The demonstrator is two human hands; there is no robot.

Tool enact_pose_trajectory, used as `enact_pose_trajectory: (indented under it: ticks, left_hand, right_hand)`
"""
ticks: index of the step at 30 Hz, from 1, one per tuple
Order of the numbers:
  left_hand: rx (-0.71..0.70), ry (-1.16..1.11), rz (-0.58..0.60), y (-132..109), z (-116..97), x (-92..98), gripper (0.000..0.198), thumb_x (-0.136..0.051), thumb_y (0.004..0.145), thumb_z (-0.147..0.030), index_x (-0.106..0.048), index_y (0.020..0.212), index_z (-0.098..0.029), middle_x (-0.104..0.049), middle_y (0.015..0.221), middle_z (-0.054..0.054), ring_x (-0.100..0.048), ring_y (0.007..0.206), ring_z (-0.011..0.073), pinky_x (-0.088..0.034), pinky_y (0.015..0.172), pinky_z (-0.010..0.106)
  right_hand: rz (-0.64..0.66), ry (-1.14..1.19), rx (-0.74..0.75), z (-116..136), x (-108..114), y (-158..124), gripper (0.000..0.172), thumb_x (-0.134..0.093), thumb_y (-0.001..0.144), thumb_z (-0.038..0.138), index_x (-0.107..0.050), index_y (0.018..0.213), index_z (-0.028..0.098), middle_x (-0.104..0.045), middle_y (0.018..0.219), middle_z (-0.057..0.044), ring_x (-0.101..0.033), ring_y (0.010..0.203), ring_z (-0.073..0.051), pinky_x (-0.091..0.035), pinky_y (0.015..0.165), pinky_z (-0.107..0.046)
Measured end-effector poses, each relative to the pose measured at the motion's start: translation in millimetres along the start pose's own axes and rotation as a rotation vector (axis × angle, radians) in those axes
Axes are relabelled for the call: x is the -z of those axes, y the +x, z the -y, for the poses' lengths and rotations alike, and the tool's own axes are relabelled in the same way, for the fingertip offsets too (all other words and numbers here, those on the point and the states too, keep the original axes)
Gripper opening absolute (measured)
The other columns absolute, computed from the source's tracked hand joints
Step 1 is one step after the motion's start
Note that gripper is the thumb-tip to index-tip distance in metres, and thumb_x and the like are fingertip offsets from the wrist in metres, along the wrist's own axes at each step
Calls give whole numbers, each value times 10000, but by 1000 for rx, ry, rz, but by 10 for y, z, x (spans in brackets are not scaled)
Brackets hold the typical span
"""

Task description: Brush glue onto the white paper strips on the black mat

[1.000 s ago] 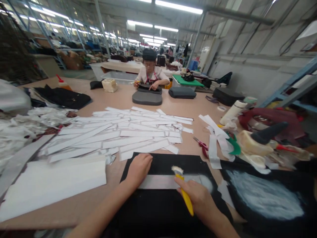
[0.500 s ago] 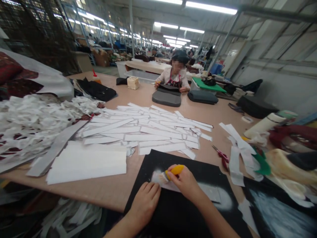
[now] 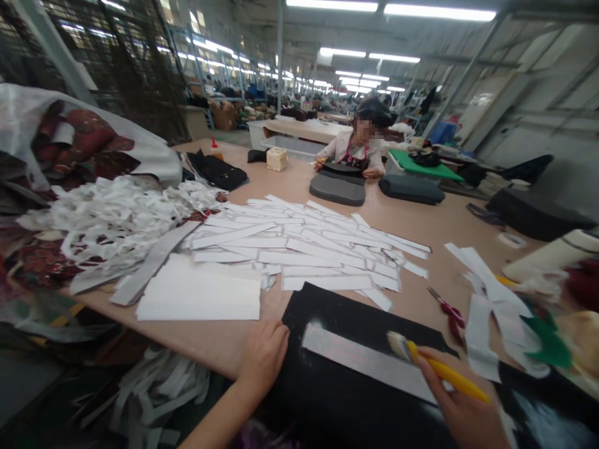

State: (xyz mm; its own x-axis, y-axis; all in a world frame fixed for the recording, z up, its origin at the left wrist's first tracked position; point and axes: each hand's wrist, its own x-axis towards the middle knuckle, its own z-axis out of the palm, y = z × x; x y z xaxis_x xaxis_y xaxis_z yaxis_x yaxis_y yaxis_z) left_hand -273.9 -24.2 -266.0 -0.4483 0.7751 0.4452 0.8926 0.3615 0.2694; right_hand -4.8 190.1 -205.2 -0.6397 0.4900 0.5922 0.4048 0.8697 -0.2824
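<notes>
A black sheet (image 3: 346,312) lies at the table's near edge, with a long pale-grey strip (image 3: 355,355) flat on it. In my right hand (image 3: 458,399) is a paintbrush (image 3: 444,374) with a yellow handle, gripped between thumb and fingers. Its pale bristles are just above the strip's upper edge, and I cannot tell whether they touch. My left hand (image 3: 266,352) rests at the sheet's left edge with curled fingers. The undersides of those fingers are hidden, so whatever is under them does not show. A whitish smear is visible beside the strip's left end.
Many white strips (image 3: 318,246) are spread beyond the sheet. White sheets (image 3: 201,293) and a tangled scrap heap (image 3: 121,218) lie left. Red-handled scissors (image 3: 450,312) and loose white pieces (image 3: 486,312) are right. Across the table a person (image 3: 353,146) handles dark padded pieces (image 3: 337,187).
The paintbrush has moved right, off the strip's left end. My left hand has shifted from the strip's end to the sheet's left edge. The view has turned left.
</notes>
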Motion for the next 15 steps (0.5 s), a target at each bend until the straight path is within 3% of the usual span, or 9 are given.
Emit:
enact_pose_trajectory:
  ticks: [2, 6, 10, 15]
  left_hand:
    - [149, 173, 23, 38, 189, 74, 188, -403, 874, -218, -573, 805, -175, -577, 804, 63, -522, 777, 202, -398, 720, 340]
    - [317, 308, 67, 87, 408, 139, 191, -439, 849, -291, -575, 824, -158, -571, 800, 78, -516, 785, 231, -372, 696, 348]
    - [437, 114, 109, 88, 471, 142, 235, -372, 858, -218, -587, 779, -163, -584, 805, 77, -525, 812, 223, -366, 734, 346]
    - [551, -125, 115, 72, 579, 104, 183, -421, 815, -202, -600, 798, -172, -619, 808, 49, -557, 789, 185, -404, 736, 306]
  right_hand:
    - [-10, 117, 108, 388, -299, 164, 178, -525, 850, 297, -613, 980, 211, -685, 845, -59, -628, 725, -199, -474, 675, -327]
    - [81, 321, 218, 982, -799, 402, 267, -477, 874, 190, -534, 1135, 198, -674, 847, -51, -602, 673, -162, -449, 616, -291]
    - [221, 388, 261, 1370, -1176, 550, 262, -367, 901, 171, -562, 1076, 174, -655, 739, -45, -582, 643, -161, -433, 597, -279]
    - [375, 458, 261, 1759, -1624, 668, 220, -391, 851, 102, -550, 980, 181, -652, 847, -46, -566, 763, -179, -420, 688, -288]
